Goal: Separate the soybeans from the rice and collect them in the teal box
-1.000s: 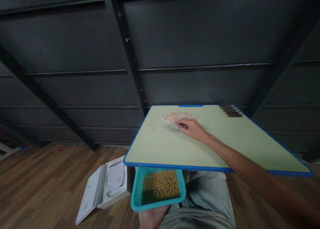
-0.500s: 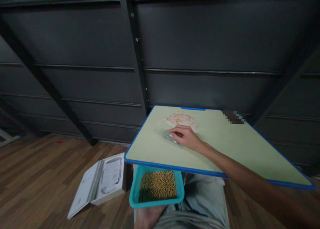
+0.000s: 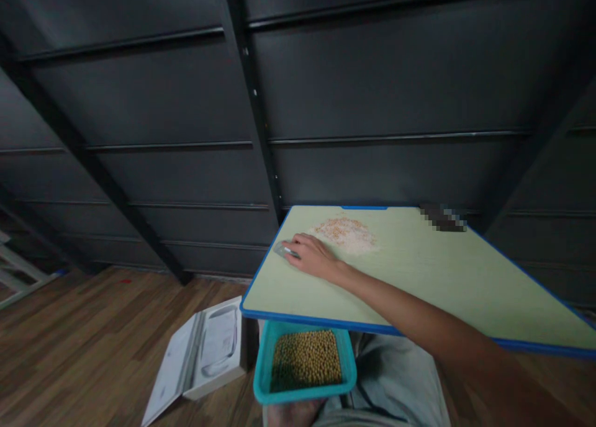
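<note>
My right hand (image 3: 310, 255) lies low over the left part of a pale yellow-green tabletop (image 3: 419, 278) with a blue rim. Its fingers are curled down on a clear, half-round flat piece (image 3: 282, 249), perhaps plastic, whose left end shows past the fingertips. Most of that piece is covered by the hand. Just beyond and to the right of the hand, orange-brown and whitish crumbs (image 3: 349, 233) are spread in a patch. I cannot see my left hand; a bit of bare skin under the basket is too cut off to identify.
A turquoise basket (image 3: 259, 368) of round tan beans (image 3: 310, 355) sits over my lap, below the table's front edge. An open white box (image 3: 216, 346) stands on the wooden floor at left. A dark blurred object (image 3: 442, 218) lies at the table's back right. Dark panelling rises behind.
My right hand has moved left across the tabletop, taking the clear half-round piece from just in front of the crumbs to near the left edge. The view has shifted slightly.
</note>
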Action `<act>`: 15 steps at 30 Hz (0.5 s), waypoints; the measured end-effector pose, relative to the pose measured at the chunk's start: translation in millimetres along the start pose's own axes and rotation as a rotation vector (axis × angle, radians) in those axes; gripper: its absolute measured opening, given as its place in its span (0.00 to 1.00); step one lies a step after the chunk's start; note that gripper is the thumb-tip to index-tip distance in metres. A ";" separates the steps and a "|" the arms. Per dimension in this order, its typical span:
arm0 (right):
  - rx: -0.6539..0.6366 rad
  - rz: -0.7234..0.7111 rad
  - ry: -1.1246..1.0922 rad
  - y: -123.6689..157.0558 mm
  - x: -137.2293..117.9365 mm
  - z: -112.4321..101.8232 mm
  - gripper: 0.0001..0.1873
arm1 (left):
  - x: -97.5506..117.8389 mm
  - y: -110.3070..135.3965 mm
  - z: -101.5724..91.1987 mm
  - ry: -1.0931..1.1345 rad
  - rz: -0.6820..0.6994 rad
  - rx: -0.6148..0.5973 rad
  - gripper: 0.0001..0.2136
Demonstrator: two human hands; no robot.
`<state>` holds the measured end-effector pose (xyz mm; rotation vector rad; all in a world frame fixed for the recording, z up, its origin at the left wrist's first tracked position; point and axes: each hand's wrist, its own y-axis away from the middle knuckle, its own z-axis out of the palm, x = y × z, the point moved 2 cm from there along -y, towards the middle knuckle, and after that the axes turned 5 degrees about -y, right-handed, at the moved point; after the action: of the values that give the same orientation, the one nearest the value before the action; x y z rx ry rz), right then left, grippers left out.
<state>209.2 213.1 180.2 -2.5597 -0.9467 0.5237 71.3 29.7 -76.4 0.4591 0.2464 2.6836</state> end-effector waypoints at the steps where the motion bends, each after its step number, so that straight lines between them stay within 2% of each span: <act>1: 0.007 0.032 0.024 -1.6 3.9 0.3 0.19 | 0.1 -0.1 4.0 0.017 -0.010 -0.050 0.26; 4: 0.023 0.116 0.096 -0.5 14.4 -3.2 0.18 | 1.1 0.0 17.5 0.080 -0.021 -0.205 0.24; 7: 0.015 0.202 0.148 4.3 25.6 -10.8 0.19 | 2.5 -1.2 21.3 0.098 -0.020 -0.258 0.22; 15: 0.038 0.410 0.230 18.9 53.0 -32.1 0.16 | 7.2 -5.5 -7.1 0.081 -0.008 -0.227 0.21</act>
<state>271.5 228.9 188.1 -2.7125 -0.3309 0.3363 64.6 36.9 -82.3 0.2797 -0.0342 2.6835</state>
